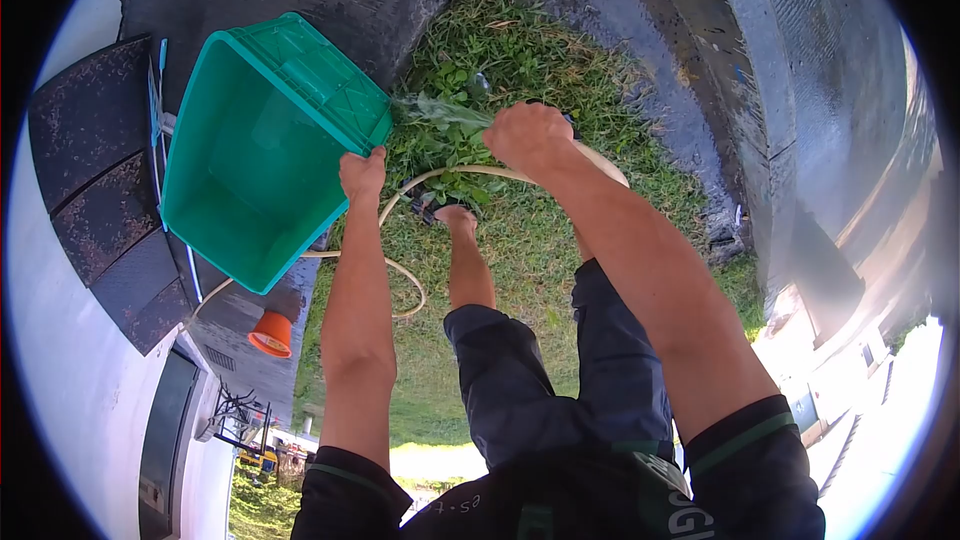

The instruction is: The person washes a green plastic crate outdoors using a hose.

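Observation:
A large green plastic tub is tilted on its side, its open mouth facing left and toward me. My left hand is closed around its rim at the right corner. My right hand is wrapped round the end of a cream garden hose. A fan of water sprays left from that hand and meets the outside of the tub near its base. The hose end itself is hidden by my fingers.
The hose loops over the grass near my feet. An orange flowerpot lies by the paved edge on the left. Beside a white wall lean dark rusty panels and a thin pole. Wet concrete borders the grass on the right.

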